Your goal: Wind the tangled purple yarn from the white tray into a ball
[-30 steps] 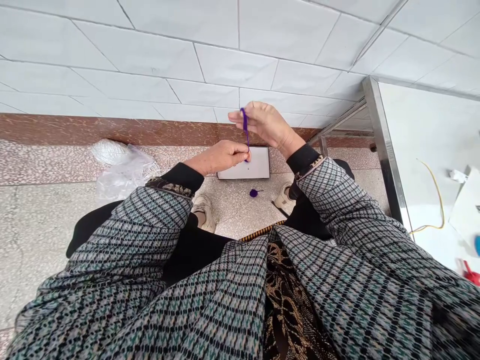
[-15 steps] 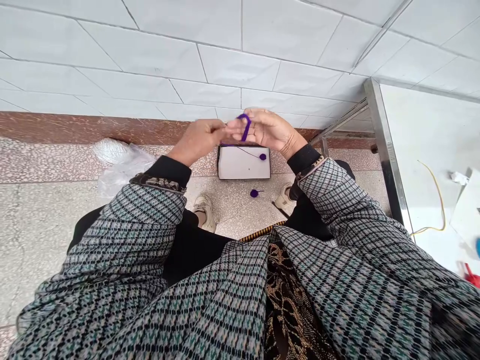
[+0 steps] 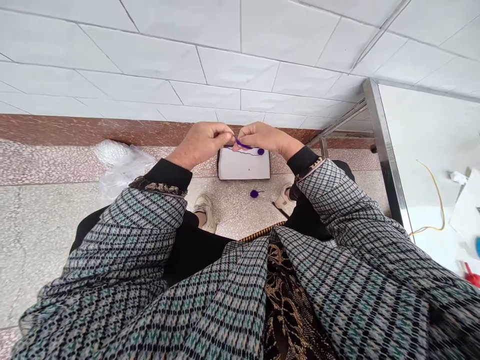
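Purple yarn [image 3: 243, 145] stretches between my two hands, above a shallow white-bottomed box [image 3: 243, 167] on the floor. The fingertips of my left hand [image 3: 205, 142] pinch one end of it. My right hand [image 3: 264, 137] has its fingers curled and closed on the other side of the strand. A thin purple thread runs down to a small purple yarn ball [image 3: 261, 151] near the box's right edge. Another purple yarn ball [image 3: 254, 193] lies on the floor in front of the box, between my feet. What sits inside my fingers is partly hidden.
A clear plastic bag [image 3: 125, 167] with white material lies on the floor at left. To the right stands a metal-edged white table [image 3: 420, 135] with a yellow cord [image 3: 442, 200] and a red item [image 3: 471, 275]. A tiled wall [image 3: 210, 65] rises ahead.
My right hand has turned from palm up and open to curled fingers, lower down. The purple loop over its fingers is now a short taut strand between both hands.
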